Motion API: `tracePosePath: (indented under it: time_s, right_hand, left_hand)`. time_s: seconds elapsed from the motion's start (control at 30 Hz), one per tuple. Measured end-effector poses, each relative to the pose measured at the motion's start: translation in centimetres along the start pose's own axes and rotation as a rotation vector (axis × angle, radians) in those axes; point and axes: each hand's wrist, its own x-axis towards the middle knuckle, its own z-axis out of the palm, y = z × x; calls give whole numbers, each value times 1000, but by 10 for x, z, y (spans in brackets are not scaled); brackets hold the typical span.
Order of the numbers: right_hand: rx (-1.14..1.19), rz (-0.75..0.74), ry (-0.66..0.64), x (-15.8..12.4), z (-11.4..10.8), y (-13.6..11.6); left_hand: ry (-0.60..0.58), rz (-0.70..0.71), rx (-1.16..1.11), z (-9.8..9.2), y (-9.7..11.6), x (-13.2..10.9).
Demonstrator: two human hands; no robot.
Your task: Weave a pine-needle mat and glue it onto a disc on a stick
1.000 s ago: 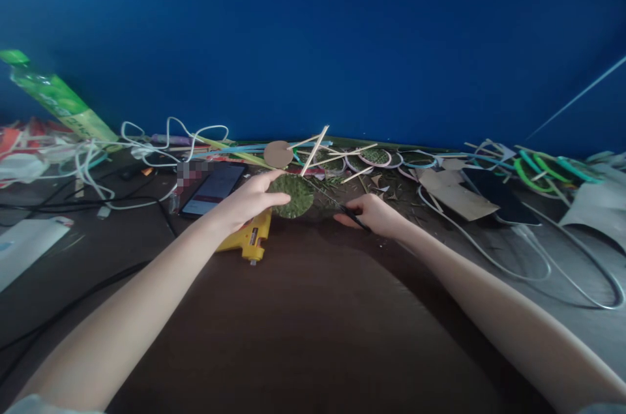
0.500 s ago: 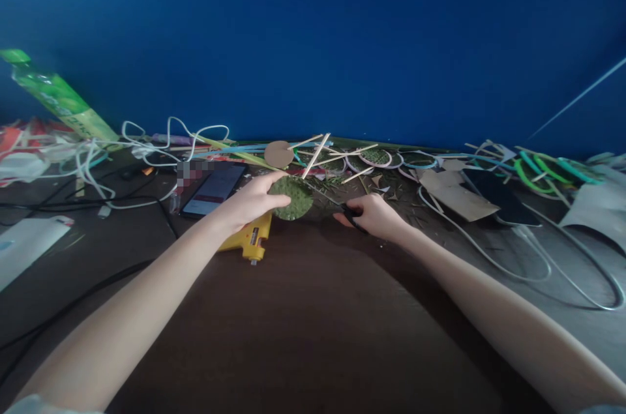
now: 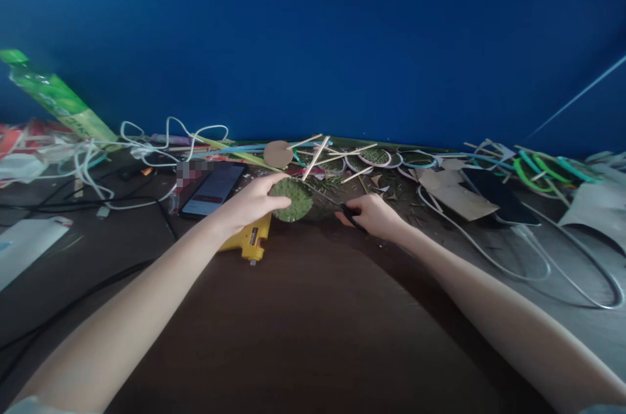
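My left hand [image 3: 252, 205] grips a round, dark green textured disc [image 3: 295, 201] by its left edge, thumb across the near face. In my right hand [image 3: 375, 215] is a pair of black-handled scissors [image 3: 353, 215], fingers closed round the handles. The blades point left toward the disc's right edge; I cannot tell whether they touch it. Below my left hand lies a yellow glue gun [image 3: 253, 238], partly covered by the hand. Just behind the disc are pale thin sticks [image 3: 317, 157] and a round brown cardboard piece [image 3: 278, 154].
A smartphone [image 3: 214, 191] lies left of my left hand. White cables [image 3: 100, 189] and a tilted green bottle [image 3: 59, 98] stand farther left. Cardboard scraps [image 3: 462, 197], a dark tablet-like device [image 3: 503, 199] and green rings [image 3: 538, 173] lie at right, before a blue wall [image 3: 342, 42].
The disc has tilted slightly, its face turned more toward me. Both hands stay nearly in place, the scissors still beside the disc.
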Motion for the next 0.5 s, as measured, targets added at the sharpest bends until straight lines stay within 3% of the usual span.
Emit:
tracePosePath:
  time_s: [0.33, 0.5]
  right_hand:
    - [-8, -12, 9, 0, -1, -2]
    - [-161, -8, 81, -1, -2, -1]
  left_hand:
    - [11, -1, -21, 1, -4, 2]
    - [47, 23, 45, 0, -2, 1]
